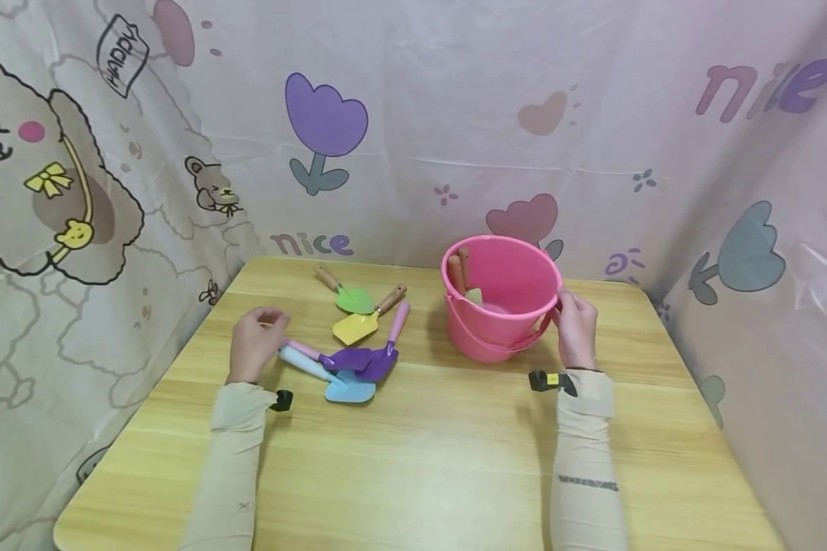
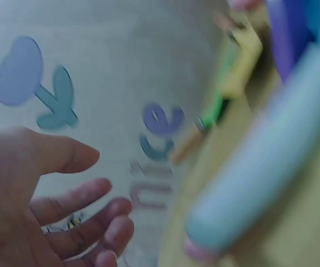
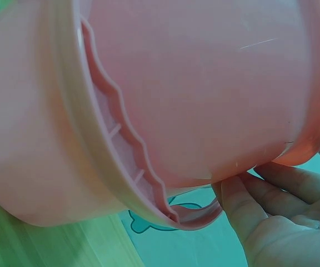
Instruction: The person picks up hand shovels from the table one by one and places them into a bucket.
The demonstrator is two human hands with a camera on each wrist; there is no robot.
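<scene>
Near the right side of the table, a pink bucket [image 1: 478, 340] has wooden handles [image 1: 456, 275] leaning inside it. My right hand [image 1: 576, 325] holds its right side near the rim; fingers and thumb touch the pink plastic [image 3: 204, 111] in the right wrist view. At left, my left hand [image 1: 256, 343] hovers with loosely bent fingers, holding nothing. Closest to it are the handles of a light blue toy shovel [image 1: 350, 389] and a purple toy tool [image 1: 344, 358], which overlaps another purple one [image 1: 379, 369]. Behind lie a yellow shovel [image 1: 355, 327] and a green trowel [image 1: 354, 299].
A wooden table [image 1: 413, 467] bears everything. Printed curtains [image 1: 400, 138] hang close behind it and along both sides. The bucket's pink carrying handle [image 1: 485, 337] hangs down over its front.
</scene>
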